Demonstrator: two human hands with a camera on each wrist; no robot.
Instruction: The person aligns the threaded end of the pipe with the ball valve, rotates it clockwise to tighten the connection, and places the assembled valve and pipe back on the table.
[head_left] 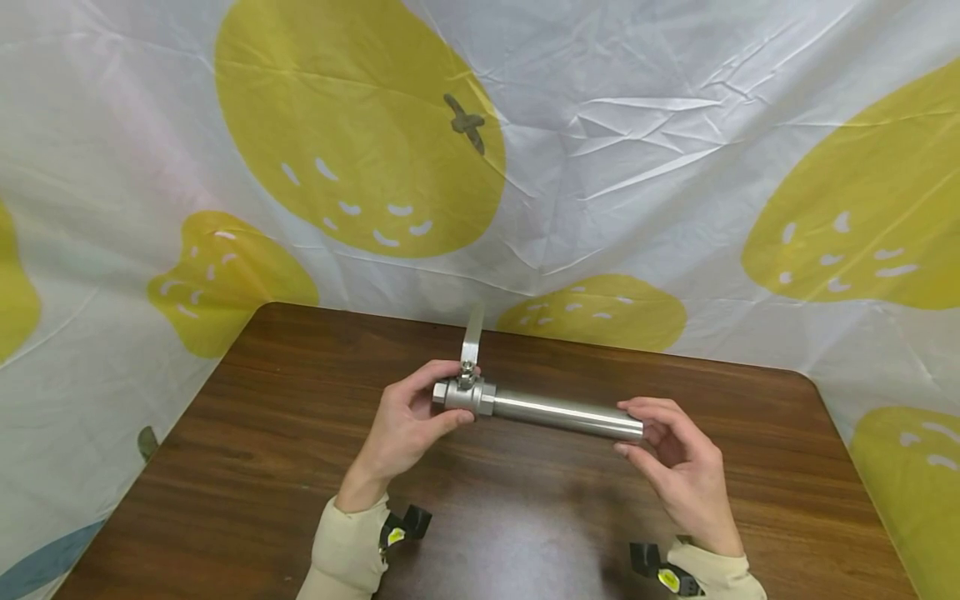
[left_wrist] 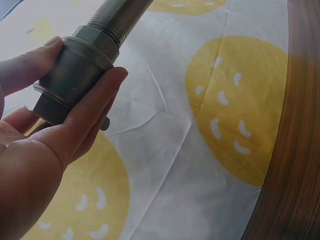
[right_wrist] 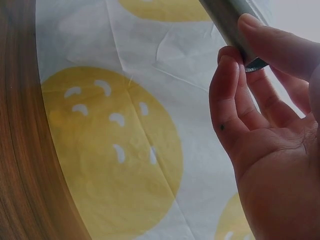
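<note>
Left grip (head_left: pixel 396 432) curled round metal valve (head_left: pixel 459 397); right grip (head_left: pixel 688 477) pinching right end of metal pipe (head_left: pixel 562 412). Pipe's left end joined to valve; lever (head_left: pixel 472 342) points far. Both above wooden surface (head_left: pixel 262 467), yellow-printed cloth (head_left: pixel 547 242) beyond.

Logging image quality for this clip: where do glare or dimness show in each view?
Head: sheen on the tabletop, a highlight along the metal tube, shiny creases in the printed cloth; left wrist: valve body dark against paler cloth; right wrist: upper right corner looks washed out.
</note>
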